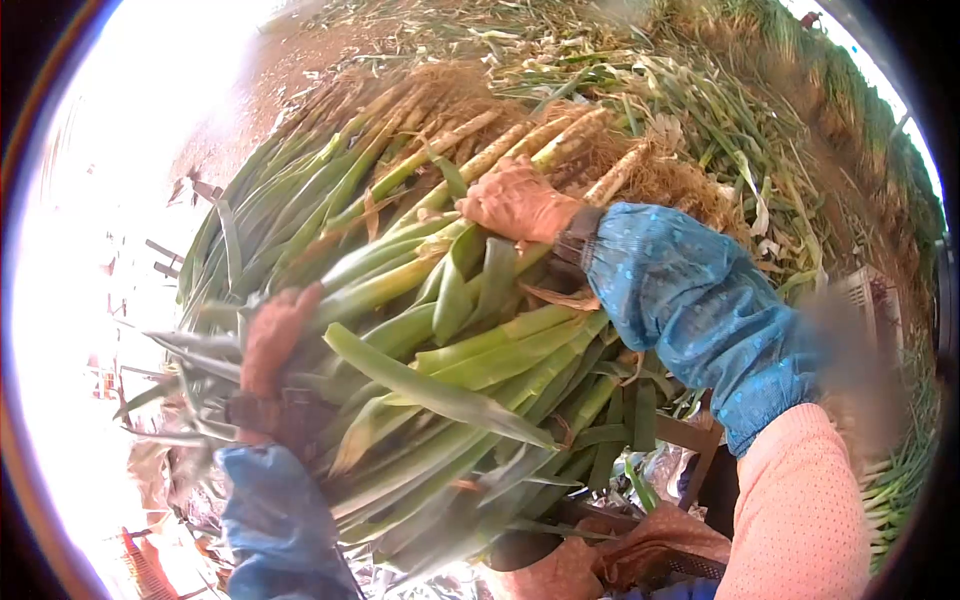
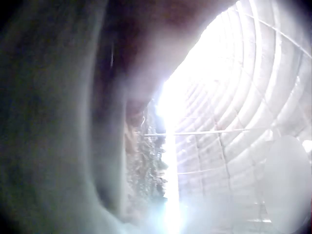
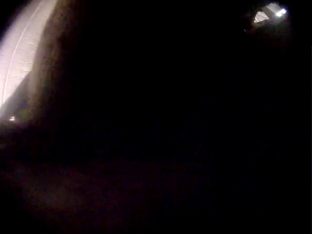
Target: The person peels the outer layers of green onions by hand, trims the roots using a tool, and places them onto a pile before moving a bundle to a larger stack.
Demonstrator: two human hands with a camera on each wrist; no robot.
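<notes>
A large heap of long green-leaved stalks point(image 1: 480, 360) fills the middle of the head view, with pale stems and brown roots point(image 1: 690, 180) toward the top. The right hand point(image 1: 522, 202), in a blue sleeve, has its fingers curled round a stalk near the heap's upper part. Blurred, the left hand point(image 1: 275, 345) is over the leaves at the left; its fingers are too unclear to read. The left wrist view shows a blurred dark surface close to the lens, and the right wrist view is almost wholly dark.
Loose cut leaves point(image 1: 700, 110) and dry scraps lie behind the heap. A pale crate point(image 1: 868, 300) stands at the right, with more green stalks point(image 1: 890, 505) below it. Curved ribs of a translucent covering point(image 2: 234, 122) show in the left wrist view.
</notes>
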